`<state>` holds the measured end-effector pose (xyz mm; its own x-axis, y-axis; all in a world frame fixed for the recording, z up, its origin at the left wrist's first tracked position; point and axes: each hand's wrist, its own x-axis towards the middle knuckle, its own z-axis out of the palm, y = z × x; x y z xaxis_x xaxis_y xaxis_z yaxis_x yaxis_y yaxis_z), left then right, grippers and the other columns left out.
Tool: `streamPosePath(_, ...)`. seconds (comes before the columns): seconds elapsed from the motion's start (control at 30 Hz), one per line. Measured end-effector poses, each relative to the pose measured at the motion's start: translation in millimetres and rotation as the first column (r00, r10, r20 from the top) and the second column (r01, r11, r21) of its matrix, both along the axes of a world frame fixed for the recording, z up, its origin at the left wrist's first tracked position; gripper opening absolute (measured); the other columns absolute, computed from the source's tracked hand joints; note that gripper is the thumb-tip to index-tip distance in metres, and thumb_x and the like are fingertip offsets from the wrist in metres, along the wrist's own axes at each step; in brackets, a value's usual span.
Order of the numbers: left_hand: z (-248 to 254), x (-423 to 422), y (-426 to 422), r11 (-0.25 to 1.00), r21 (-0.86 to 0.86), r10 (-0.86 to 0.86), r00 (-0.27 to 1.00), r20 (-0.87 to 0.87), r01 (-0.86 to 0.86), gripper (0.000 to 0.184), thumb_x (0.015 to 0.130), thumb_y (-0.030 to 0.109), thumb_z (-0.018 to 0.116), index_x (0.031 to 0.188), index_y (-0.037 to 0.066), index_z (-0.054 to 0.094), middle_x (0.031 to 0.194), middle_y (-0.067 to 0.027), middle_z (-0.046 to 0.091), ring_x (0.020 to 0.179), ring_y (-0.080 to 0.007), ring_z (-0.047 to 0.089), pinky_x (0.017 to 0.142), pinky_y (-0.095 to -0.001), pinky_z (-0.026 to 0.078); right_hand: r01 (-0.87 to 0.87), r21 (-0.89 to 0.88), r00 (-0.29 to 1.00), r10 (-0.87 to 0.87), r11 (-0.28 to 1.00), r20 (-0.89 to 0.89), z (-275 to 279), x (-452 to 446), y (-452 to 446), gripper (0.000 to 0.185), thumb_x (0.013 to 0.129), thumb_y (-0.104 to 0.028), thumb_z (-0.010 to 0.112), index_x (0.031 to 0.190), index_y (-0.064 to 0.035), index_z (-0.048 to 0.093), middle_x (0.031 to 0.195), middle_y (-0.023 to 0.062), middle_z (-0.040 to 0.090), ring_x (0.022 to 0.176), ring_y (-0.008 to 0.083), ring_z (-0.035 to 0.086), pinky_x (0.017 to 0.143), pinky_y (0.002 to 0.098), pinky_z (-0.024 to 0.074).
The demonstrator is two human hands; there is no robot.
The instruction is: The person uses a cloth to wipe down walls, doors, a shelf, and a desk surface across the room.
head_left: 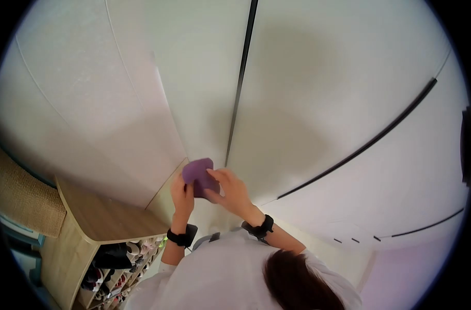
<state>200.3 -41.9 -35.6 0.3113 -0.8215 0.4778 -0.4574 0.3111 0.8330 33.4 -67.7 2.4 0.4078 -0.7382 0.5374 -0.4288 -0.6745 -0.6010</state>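
A small purple cloth [198, 169], soft-looking and apparently folded, is held up in front of my body. My left hand [181, 197] grips its left edge, with the fingers partly behind it. On the other side, my right hand [231, 191] pinches it between thumb and fingers. The lower part of the cloth is partly covered by my fingers, and a dark edge shows beneath it. Each of my wrists wears a black strap with a small dark device.
White cabinet doors [292, 93] with dark vertical handle strips stand before me. At lower left is a wooden shoe cabinet [111, 217] whose open shelves hold several shoes [116, 276]. A woven tan item [31, 194] lies at the far left. A pale wall [85, 103] rises behind the cabinet.
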Motion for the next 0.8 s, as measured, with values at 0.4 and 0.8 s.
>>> streamPosePath(0.4, 219, -56, -234, 0.881, -0.472, -0.103, 0.964, -0.245, -0.026, 0.032, 0.094, 0.025, 0.054, 0.113, -0.001, 0.056, 0.105, -0.0044, 0.057, 0.097, -0.0135, 0.051, 0.087, -0.0264, 0.040, 0.273, -0.016, 0.941, -0.263, 0.962, 0.211, -13, -137, -56, 0.021, 0.084, 0.001, 0.059, 0.104, -0.0049, 0.061, 0.080, 0.0083, 0.062, 0.059, 0.0168, 0.059, 0.054, 0.0262, 0.0460)
streamPosePath(0.8, 249, -106, -276, 0.659, -0.665, 0.391, 0.915, -0.095, -0.351, 0.031, 0.081, 0.021, 0.070, 0.101, 0.001, 0.057, 0.094, -0.0088, 0.059, 0.085, -0.0221, 0.056, 0.079, -0.0329, 0.044, 0.162, 0.021, 0.977, -0.163, 0.987, 0.136, -17, -121, -117, 0.019, 0.085, -0.001, 0.058, 0.104, -0.0050, 0.060, 0.078, 0.0082, 0.062, 0.060, 0.0189, 0.061, 0.053, 0.0281, 0.0473)
